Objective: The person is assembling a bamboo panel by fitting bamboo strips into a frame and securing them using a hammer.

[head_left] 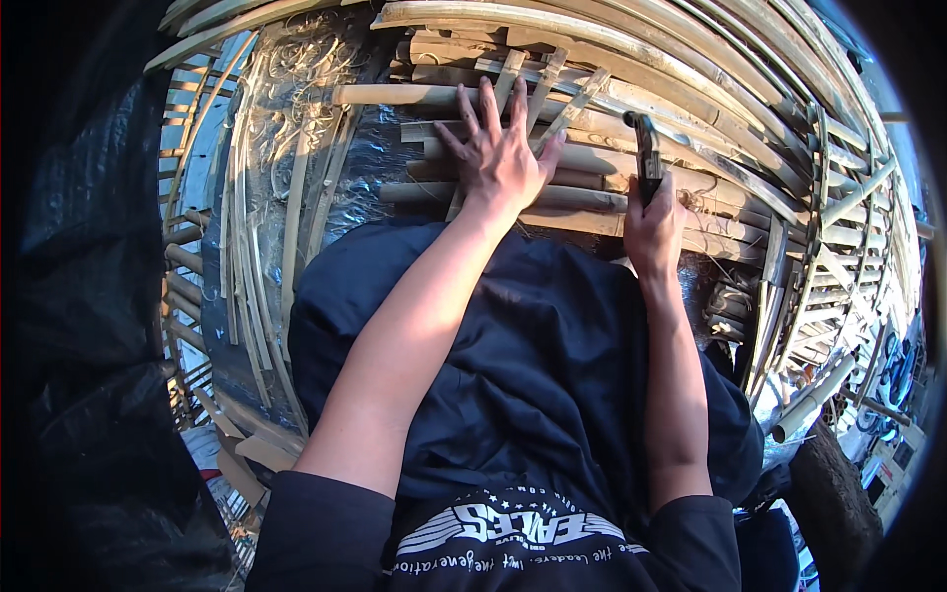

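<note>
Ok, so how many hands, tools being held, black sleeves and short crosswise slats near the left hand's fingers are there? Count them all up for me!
Hands: 2, the left hand and the right hand
Held tool: 1
Black sleeves: 2
Short crosswise slats: 3
Total: 8

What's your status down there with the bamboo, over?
Left hand spread on bamboo slats. Right hand gripping dark hammer-like tool. Slats side by side, short crosspieces over them. Long strips off to the left.
</note>
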The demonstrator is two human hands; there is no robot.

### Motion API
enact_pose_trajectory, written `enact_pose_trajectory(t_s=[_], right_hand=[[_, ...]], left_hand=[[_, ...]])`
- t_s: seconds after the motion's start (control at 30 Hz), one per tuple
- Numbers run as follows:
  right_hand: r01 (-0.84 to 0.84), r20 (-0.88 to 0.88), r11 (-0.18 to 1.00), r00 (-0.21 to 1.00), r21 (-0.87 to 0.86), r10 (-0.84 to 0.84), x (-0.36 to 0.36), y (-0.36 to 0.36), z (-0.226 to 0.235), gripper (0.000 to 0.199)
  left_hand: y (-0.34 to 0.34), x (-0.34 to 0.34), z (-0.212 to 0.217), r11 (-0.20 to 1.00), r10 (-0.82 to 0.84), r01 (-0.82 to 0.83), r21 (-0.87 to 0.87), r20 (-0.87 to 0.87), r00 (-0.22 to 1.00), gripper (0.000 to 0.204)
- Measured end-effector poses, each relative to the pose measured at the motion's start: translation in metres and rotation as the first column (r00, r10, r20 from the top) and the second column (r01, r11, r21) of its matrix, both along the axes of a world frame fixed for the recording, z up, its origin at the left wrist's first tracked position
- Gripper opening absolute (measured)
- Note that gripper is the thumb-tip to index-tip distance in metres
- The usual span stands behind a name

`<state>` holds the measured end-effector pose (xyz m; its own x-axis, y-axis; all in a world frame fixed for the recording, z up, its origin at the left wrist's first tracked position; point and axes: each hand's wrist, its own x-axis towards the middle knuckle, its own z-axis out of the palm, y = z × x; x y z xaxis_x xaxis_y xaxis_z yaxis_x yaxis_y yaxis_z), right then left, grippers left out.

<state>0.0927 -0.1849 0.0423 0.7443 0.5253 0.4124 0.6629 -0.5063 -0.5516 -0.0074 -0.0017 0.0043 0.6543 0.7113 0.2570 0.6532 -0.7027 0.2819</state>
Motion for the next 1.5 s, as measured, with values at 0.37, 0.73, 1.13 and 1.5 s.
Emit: enact_pose_trajectory(t_s=[0.37,0.73,1.13,1.5], right_hand=[[0.032,-0.035,0.999,0.999,0.025,-0.031,0.004,0.003,0.006,0.022],[0.038,-0.016,0.977,0.999,-0.211,-0.042,0.012,-0.001,-0.002,0.024],[0.028,0.107,0.99,0.993,0.138,-0.043,-0.007,-0.009,0.005,0.026],[0.04,-0.069,0.997,0.997,-0.06,-0.044,0.017,-0.005,-0.021,0.023]], left_hand=[[-0.005,0.001,-0.001,1.0,0.012,-0.011,0.01,-0.02,1.0,0.086],[-0.001,0.005,-0.003,1.0,0.002,-0.002,-0.004,0.057,0.998,0.086],[-0.005,0.004,0.003,0.999,-0.001,0.001,-0.033,0.017,1.0,0.087],[-0.005,0.003,-0.001,0.998,-0.007,0.01,-0.058,0.047,0.999,0.085]])
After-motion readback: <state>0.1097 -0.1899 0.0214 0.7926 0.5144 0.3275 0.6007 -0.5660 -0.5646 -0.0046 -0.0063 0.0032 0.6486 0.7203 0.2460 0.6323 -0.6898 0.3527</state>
